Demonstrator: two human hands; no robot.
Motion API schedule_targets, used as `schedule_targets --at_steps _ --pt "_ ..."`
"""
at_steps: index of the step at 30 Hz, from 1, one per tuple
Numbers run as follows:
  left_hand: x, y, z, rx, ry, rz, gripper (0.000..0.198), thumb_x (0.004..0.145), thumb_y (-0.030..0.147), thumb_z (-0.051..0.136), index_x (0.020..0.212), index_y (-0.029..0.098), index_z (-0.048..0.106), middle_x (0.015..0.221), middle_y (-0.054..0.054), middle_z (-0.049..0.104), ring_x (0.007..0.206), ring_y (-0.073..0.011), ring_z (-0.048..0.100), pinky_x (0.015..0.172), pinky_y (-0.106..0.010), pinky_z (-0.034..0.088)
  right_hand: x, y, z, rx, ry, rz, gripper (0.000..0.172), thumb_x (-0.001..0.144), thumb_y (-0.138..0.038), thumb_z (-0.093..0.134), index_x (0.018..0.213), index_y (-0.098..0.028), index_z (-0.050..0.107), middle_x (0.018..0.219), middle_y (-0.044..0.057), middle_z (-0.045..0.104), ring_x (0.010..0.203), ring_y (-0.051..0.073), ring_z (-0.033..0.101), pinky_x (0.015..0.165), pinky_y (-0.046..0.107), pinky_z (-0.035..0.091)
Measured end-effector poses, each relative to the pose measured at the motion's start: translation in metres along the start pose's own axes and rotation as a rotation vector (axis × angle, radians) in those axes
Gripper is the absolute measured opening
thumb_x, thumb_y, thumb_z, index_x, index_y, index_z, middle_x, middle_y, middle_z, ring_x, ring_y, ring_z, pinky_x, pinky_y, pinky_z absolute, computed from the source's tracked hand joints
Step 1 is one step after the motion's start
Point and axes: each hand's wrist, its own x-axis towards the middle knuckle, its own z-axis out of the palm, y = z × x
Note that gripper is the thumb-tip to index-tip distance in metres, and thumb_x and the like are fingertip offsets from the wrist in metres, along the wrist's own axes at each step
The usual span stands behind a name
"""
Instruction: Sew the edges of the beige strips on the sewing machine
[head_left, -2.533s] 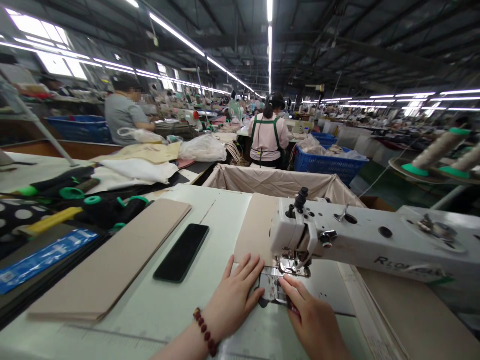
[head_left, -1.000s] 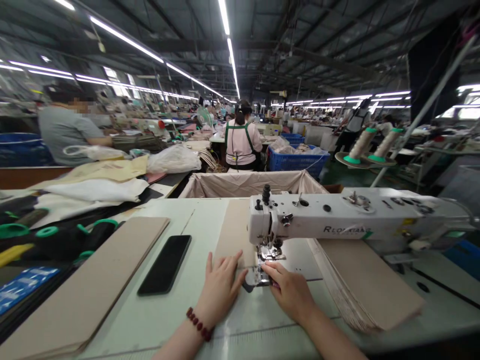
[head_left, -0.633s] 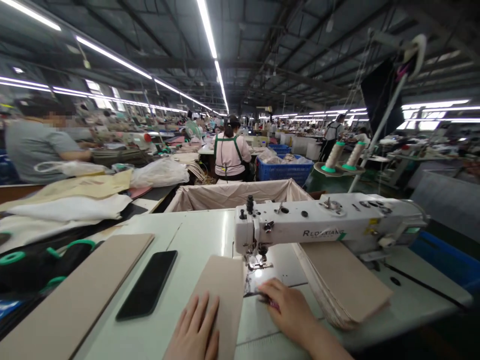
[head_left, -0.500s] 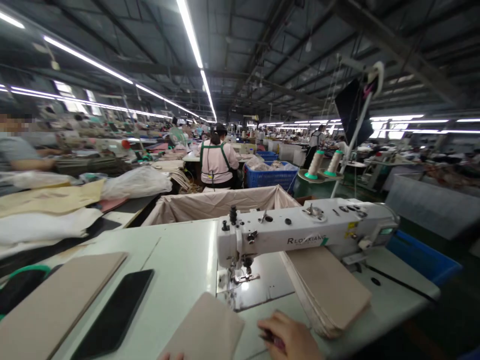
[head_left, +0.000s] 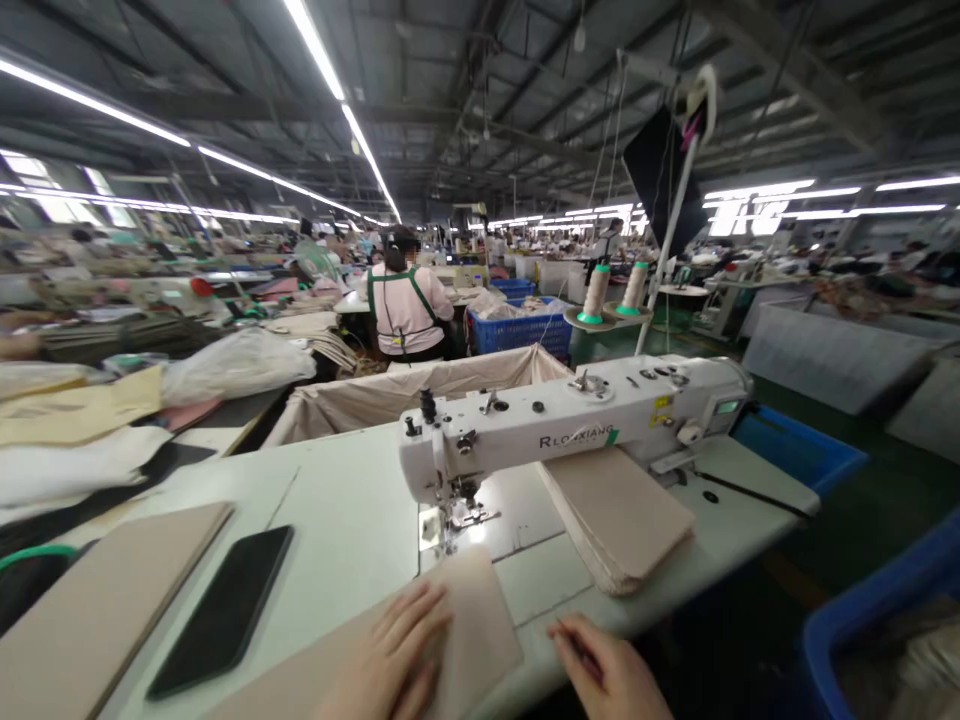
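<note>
My left hand (head_left: 405, 645) lies with fingers stretched out on a beige fabric piece (head_left: 480, 620), which reaches up close to the needle area of a white sewing machine (head_left: 525, 430). To the right, near the table's front edge, my right hand (head_left: 607, 668) is curled closed, apart from the fabric. Its fingers are around a small dark pointed tool that is almost wholly hidden now. A stack of beige pieces (head_left: 622, 510) rests under the machine arm and toward the front.
A black phone (head_left: 225, 610) and another beige stack (head_left: 112, 610) lie left on the pale green table (head_left: 330, 520). Behind the table is a cloth-lined bin (head_left: 420, 380). Thread cones (head_left: 596, 295) stand behind the machine. A blue crate (head_left: 832, 640) is at lower right. A person (head_left: 405, 300) sits ahead.
My left hand has come into view onto the fabric piece, which has moved up nearer the needle. My right hand stays closed, its tool now more hidden. The view has turned to the right.
</note>
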Motion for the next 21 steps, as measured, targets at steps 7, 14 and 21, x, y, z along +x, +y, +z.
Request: schedule_targets --at_steps 7,14,21 --pt "0.012 0.079 0.029 -0.049 -0.047 -0.038 0.076 0.081 0.033 0.073 0.147 0.029 0.033 0.143 -0.007 0.045 0.127 -0.032 0.045 0.104 -0.054 0.041 -0.038 0.024 -0.005 -0.036 -0.008 0.12 0.038 0.094 -0.057 0.04 0.085 -0.024 0.056 0.067 0.0 0.063 0.06 0.016 0.062 0.058 0.021 0.047" --pt "0.018 0.101 0.041 -0.201 0.08 -0.108 0.012 0.096 0.024 0.051 0.1 0.025 0.063 0.095 -0.006 0.061 0.088 -0.0237 0.059 0.075 -0.038 0.053 -0.041 0.024 0.022 -0.269 -0.101 0.031 0.02 0.096 -0.04 0.04 0.092 -0.024 0.051 0.072 -0.001 0.062 0.062 0.017 0.062 0.055 0.023 0.04" --pt "0.013 0.098 0.036 -0.402 0.143 -0.156 0.018 0.1 0.028 0.045 0.094 0.023 0.061 0.093 -0.007 0.059 0.088 -0.0195 0.06 0.076 -0.028 0.054 -0.034 0.013 0.038 -0.451 -0.134 -0.093 0.007 0.092 -0.026 0.046 0.087 -0.023 0.049 0.074 -0.002 0.065 0.061 0.017 0.065 0.05 0.024 0.034"
